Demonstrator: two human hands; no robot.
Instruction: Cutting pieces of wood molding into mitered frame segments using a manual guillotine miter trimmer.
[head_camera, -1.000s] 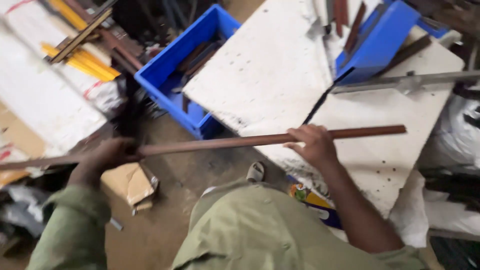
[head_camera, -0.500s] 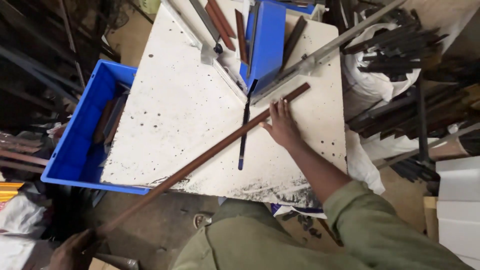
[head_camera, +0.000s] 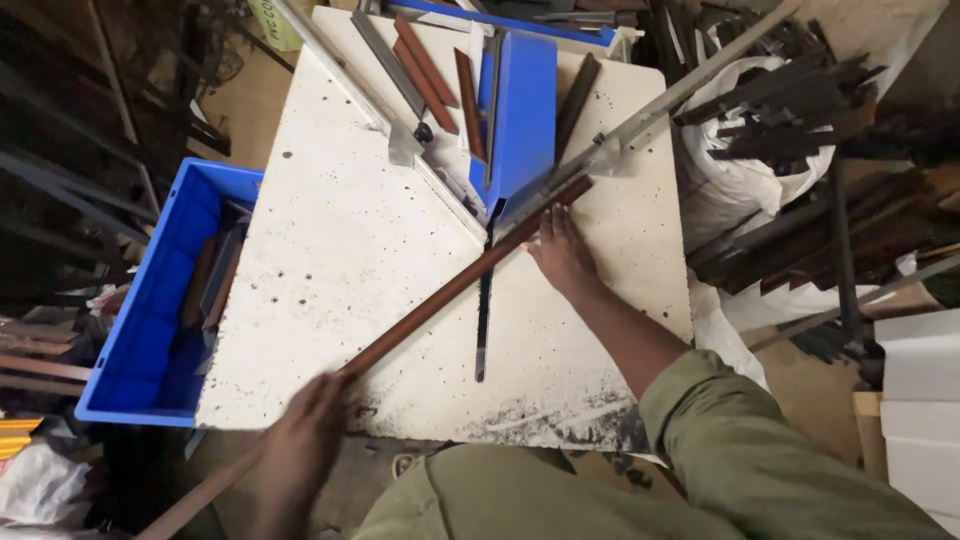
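- Since the earlier frame, long brown strip (head_camera: 450, 290) now lies lower across the white table (head_camera: 330, 260), far end touching the grey metal fence (head_camera: 640, 125) at upper centre.
- Right hand (head_camera: 562, 255) lies open, flat on the tabletop just beside the strip.
- Left hand (head_camera: 300, 440), blurred at lower left, closed around the strip's near part.
- Blue bin (head_camera: 150, 300) at left edge.
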